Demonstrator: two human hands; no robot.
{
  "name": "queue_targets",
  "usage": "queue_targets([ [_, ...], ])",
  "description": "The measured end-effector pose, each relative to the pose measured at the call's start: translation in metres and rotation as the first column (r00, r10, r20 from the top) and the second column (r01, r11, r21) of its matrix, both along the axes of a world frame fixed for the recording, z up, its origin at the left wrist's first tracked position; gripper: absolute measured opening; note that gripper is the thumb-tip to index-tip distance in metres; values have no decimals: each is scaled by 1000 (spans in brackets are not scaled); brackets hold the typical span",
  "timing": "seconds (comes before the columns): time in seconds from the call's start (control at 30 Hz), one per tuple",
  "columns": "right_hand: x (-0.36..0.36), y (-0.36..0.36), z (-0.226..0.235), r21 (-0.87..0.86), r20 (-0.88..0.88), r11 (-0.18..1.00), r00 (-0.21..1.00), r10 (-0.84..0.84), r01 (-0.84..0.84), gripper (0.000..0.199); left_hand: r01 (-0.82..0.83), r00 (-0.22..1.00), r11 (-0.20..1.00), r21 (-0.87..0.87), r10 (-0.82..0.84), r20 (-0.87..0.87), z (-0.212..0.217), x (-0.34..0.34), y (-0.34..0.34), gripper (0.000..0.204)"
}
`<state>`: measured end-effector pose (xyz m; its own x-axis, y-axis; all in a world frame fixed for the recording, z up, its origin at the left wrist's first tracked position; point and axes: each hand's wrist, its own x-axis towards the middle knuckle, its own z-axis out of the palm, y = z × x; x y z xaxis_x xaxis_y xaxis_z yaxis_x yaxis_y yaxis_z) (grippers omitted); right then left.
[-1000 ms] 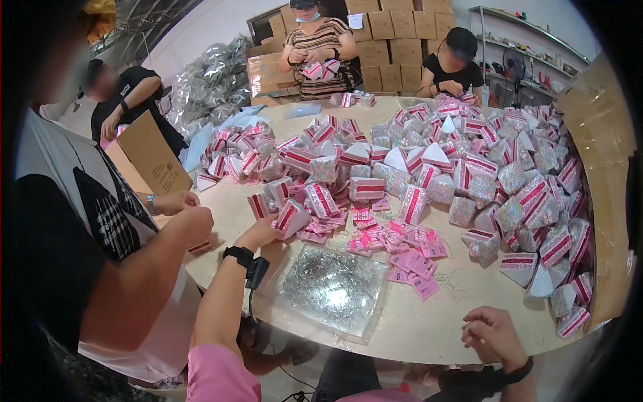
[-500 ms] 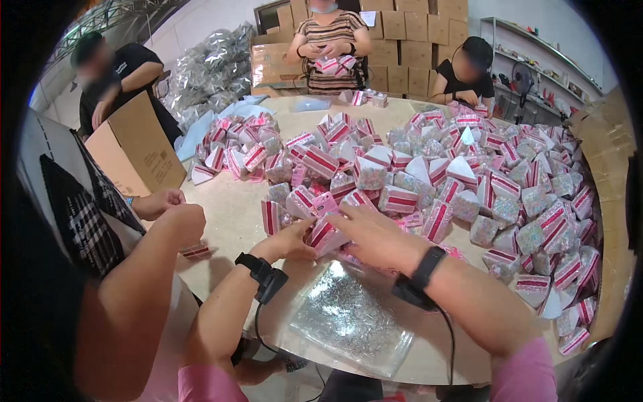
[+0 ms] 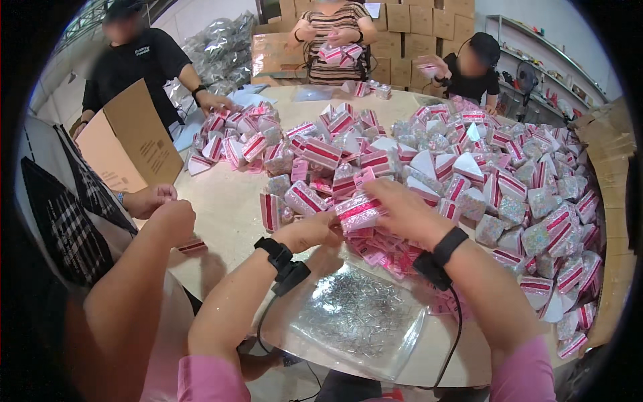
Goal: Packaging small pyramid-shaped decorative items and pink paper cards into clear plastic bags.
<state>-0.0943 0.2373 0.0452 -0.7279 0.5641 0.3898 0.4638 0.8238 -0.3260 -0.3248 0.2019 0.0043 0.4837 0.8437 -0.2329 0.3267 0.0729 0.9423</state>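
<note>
Left hand (image 3: 313,231) and right hand (image 3: 402,213) meet, both grasping one pink-and-glitter packet (image 3: 360,209) between them above the bench (image 3: 228,201). Just below the hands lies a clear bag of small silver pieces (image 3: 355,318). Beyond them, a heap of like packets (image 3: 482,174) covers the round bench; stacked cartons (image 3: 402,20) line the far wall. Forearms angle inward, wrists banded black.

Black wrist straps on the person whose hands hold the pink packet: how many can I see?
2: one on the left wrist, one on the right wrist, each with a cable.
</note>
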Motion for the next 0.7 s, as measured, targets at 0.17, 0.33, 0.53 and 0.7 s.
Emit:
queue_targets([
  [0.17,50,-5,12,-304,-402,943,879,-258,137,58,-174,977,983,-50,166,-136,19,-3,7,62],
  [0.33,108,-22,25,-468,-376,841,799,-468,272,57,-227,769,946,232,320,-553,4,-24,27,31],
  [0.53,145,-42,-6,-514,-332,812,809,-486,277,56,-8,842,929,371,207,-499,-21,8,51,25],
  [0.7,170,-54,-9,-658,-384,729,749,-539,188,53,166,816,968,189,-27,-578,8,56,56,43],
])
